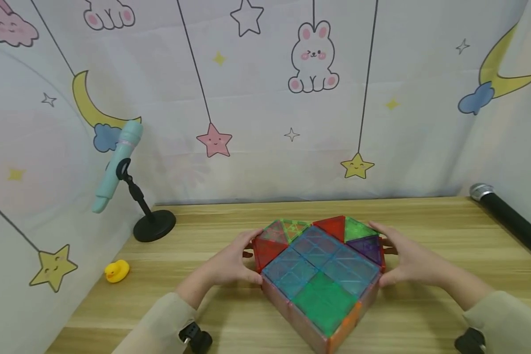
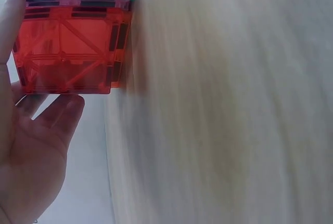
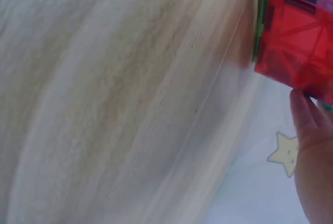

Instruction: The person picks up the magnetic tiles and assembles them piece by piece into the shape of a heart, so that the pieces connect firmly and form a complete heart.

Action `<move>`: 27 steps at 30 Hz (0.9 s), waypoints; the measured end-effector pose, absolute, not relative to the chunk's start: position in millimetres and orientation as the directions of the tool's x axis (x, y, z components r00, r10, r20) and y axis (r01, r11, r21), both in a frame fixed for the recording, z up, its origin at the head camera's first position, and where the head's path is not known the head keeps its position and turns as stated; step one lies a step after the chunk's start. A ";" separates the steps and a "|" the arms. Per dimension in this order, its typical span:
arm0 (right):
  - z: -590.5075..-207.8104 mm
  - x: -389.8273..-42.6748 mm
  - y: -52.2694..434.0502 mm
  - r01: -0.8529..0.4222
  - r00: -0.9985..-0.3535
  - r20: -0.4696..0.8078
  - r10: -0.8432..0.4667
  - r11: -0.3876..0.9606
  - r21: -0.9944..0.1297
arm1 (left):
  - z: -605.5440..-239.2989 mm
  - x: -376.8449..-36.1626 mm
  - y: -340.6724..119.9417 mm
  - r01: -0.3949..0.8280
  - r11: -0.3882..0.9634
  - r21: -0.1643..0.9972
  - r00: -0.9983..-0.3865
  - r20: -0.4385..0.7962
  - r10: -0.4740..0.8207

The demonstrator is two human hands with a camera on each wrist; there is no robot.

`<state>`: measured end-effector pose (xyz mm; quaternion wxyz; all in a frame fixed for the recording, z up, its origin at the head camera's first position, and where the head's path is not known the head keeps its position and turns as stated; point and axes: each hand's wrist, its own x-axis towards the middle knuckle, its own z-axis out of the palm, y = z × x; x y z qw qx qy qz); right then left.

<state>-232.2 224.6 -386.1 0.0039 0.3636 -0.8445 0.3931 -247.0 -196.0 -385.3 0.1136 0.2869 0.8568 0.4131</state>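
A heart-shaped box of translucent magnetic tiles [image 1: 305,246] lies between the two hands in the head view, its point toward the person. Blue square tiles [image 1: 287,273] and one green square tile [image 1: 325,301] cover its middle; red, green, orange and purple triangles fill the two lobes. My left hand [image 1: 230,263] grips its left side, thumb at the near corner and fingers farther back. On the opposite side my right hand [image 1: 409,260] holds it the same way. Red side tiles [image 2: 67,52] show beside the fingers in the left wrist view, and another red side tile [image 3: 299,39] in the right wrist view.
A teal microphone [image 1: 117,167] leans in a black stand [image 1: 155,226] at the back left. Nearer, a yellow rubber duck [image 1: 117,271] sits on the wooden table [image 1: 194,221]. A black microphone [image 1: 513,223] lies at the right. Behind hangs a patterned cloth [image 1: 265,98].
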 end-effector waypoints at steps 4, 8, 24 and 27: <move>-386.6 -231.5 226.2 -0.629 -0.737 0.310 -0.601 0.440 -0.641 | -384.9 -249.0 -194.9 0.401 0.499 0.768 -0.811 0.043 0.584; -387.2 -231.1 227.2 -0.642 -0.731 0.324 -0.601 0.443 -0.626 | -385.4 -249.6 -194.4 0.395 0.508 0.765 -0.815 0.038 0.578; -385.0 -230.3 233.6 -0.654 -0.740 0.314 -0.595 0.525 -0.545 | -379.1 -249.0 -204.8 0.418 0.509 0.753 -0.808 0.051 0.587; -383.2 -229.5 241.6 -0.650 -0.749 0.322 -0.580 0.545 -0.530 | -373.8 -248.6 -216.8 0.415 0.529 0.741 -0.829 0.068 0.555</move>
